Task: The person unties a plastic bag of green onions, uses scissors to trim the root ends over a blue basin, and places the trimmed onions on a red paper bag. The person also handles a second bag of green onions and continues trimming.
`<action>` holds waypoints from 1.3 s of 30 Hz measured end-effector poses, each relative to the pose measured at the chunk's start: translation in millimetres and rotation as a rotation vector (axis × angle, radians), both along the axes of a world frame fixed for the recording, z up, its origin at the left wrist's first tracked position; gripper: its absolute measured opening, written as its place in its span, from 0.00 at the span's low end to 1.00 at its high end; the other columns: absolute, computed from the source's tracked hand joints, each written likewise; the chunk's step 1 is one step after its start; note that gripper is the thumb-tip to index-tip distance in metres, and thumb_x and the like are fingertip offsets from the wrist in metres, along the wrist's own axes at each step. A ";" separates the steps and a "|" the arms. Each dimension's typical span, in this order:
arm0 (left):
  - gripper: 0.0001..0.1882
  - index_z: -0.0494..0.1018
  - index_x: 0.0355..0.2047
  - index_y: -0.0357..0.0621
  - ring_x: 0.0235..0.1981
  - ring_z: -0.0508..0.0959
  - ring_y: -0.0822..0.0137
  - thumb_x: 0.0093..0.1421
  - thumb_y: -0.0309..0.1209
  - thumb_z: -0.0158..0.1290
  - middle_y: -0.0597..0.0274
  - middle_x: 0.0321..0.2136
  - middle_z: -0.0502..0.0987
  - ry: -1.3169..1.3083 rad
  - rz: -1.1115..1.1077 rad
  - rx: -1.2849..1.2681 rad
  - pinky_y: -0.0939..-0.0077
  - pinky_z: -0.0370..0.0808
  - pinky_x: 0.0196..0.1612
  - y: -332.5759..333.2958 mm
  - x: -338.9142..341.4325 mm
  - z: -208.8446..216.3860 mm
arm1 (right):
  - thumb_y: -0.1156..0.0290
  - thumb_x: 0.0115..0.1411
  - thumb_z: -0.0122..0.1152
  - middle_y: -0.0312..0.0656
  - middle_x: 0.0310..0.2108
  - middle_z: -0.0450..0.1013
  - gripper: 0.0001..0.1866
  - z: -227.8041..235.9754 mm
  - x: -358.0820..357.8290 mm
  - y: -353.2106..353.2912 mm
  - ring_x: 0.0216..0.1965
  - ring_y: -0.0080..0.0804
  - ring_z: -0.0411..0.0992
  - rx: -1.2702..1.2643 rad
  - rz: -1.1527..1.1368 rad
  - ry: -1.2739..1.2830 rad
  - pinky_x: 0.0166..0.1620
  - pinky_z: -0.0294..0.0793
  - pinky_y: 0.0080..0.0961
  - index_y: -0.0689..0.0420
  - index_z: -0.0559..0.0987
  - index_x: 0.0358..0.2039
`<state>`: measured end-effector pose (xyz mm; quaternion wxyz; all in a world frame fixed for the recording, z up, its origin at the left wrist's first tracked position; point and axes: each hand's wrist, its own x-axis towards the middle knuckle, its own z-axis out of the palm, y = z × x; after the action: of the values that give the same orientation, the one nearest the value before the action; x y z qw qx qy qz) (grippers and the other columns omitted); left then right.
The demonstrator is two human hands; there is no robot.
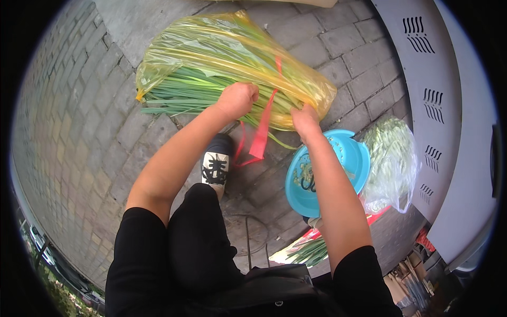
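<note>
A large yellow see-through plastic bag (211,39) lies on the ground in front of me, with a long bundle of green onions (182,90) inside it. Their green leaves stick out of its near left side. My left hand (238,100) is closed in a fist at the bag's near edge, apparently on the plastic; its fingertips are hidden. Farther right, my right hand (306,120) pinches the bag near its right end. A red plastic strap (261,129) hangs between my hands, its lower end by my shoe.
Below my right hand, a light-blue plastic basin (360,161) holds black-handled scissors (307,182) and scraps. Beside it stands a clear bag of pale green vegetables (391,158). More green onions (311,251) lie nearer me. A grey slotted metal panel (430,111) stands right; paving bricks (113,127) cover the ground.
</note>
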<state>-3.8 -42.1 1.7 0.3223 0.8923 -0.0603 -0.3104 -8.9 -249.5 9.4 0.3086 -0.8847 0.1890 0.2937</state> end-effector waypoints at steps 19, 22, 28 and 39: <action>0.20 0.68 0.49 0.47 0.55 0.63 0.56 0.54 0.30 0.42 0.54 0.49 0.67 -0.737 -0.294 0.314 0.58 0.53 0.61 0.6 -5.9 -53.4 | 0.73 0.48 0.54 0.51 0.57 0.61 0.37 -25.9 -18.2 8.4 0.58 0.48 0.58 -0.194 0.646 -0.068 0.59 0.58 0.37 0.51 0.57 0.60; 0.26 0.63 0.54 0.47 0.58 0.60 0.56 0.54 0.38 0.47 0.53 0.54 0.64 -0.604 -0.364 0.381 0.57 0.51 0.62 -3.3 -5.5 -39.5 | 0.72 0.49 0.53 0.52 0.56 0.60 0.35 -20.9 -13.3 5.7 0.58 0.49 0.58 -0.125 0.624 0.020 0.59 0.58 0.38 0.55 0.57 0.60; 0.39 0.56 0.59 0.45 0.62 0.55 0.56 0.50 0.48 0.55 0.54 0.58 0.60 -0.509 -0.385 0.343 0.56 0.45 0.64 3.6 -34.1 -41.1 | 0.68 0.52 0.53 0.56 0.53 0.63 0.30 -30.1 -29.0 5.5 0.55 0.51 0.61 -0.201 0.526 0.130 0.57 0.60 0.38 0.62 0.60 0.56; 0.35 0.55 0.59 0.55 0.61 0.57 0.59 0.49 0.39 0.53 0.61 0.58 0.59 -0.503 -0.483 0.630 0.50 0.46 0.62 -10.2 -11.1 -60.2 | 0.67 0.52 0.55 0.58 0.48 0.67 0.24 -6.2 -38.9 0.9 0.52 0.51 0.64 -0.060 0.454 0.042 0.55 0.62 0.39 0.64 0.67 0.48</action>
<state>-14.9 -52.3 -58.6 -0.0703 0.9546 -0.2452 -0.1539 -47.9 -248.6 3.2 0.2040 -0.9071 0.0002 0.3683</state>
